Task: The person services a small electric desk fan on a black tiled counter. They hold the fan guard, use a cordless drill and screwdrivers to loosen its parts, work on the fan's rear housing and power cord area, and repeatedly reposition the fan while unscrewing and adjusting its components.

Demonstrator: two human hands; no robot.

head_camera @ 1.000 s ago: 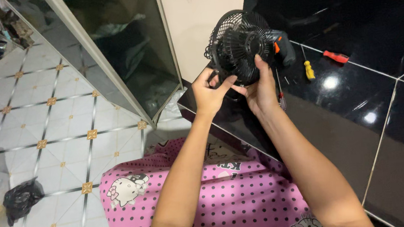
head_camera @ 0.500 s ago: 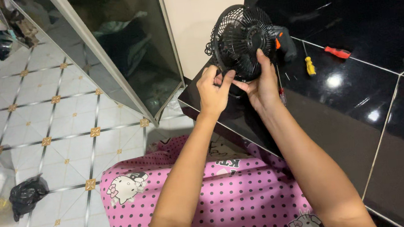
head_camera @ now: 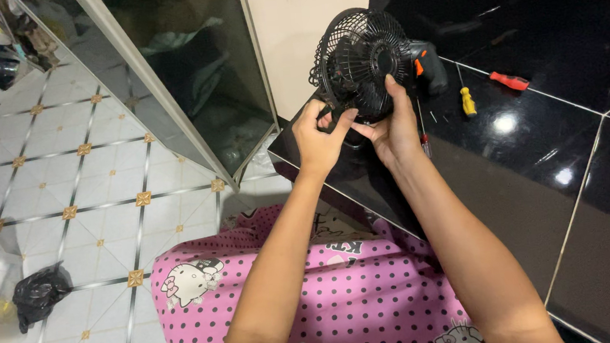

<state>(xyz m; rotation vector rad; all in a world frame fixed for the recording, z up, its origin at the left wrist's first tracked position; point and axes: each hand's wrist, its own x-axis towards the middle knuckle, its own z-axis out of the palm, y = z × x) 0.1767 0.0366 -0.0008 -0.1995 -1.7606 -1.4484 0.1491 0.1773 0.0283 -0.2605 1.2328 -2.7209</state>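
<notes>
Both hands have slid a bit lower on the small black fan [head_camera: 365, 61], which stands at the black worktop [head_camera: 541, 141] edge: the left hand [head_camera: 319, 142] pinches its bottom rim and the right hand [head_camera: 390, 130] cups the cage.

On the glossy black tiled surface [head_camera: 543, 171] I see a yellow-handled screwdriver [head_camera: 467, 100] lying near a red-handled screwdriver [head_camera: 509, 81], the two apart from each other. A glass door with a pale metal frame [head_camera: 163, 95] stands to the upper left. Below it the white floor tiles [head_camera: 77, 208] carry small gold diamond insets. A crumpled black bag [head_camera: 39, 292] lies at the lower left. Pink polka-dot fabric with cartoon cats [head_camera: 332, 303] fills the bottom centre.
</notes>
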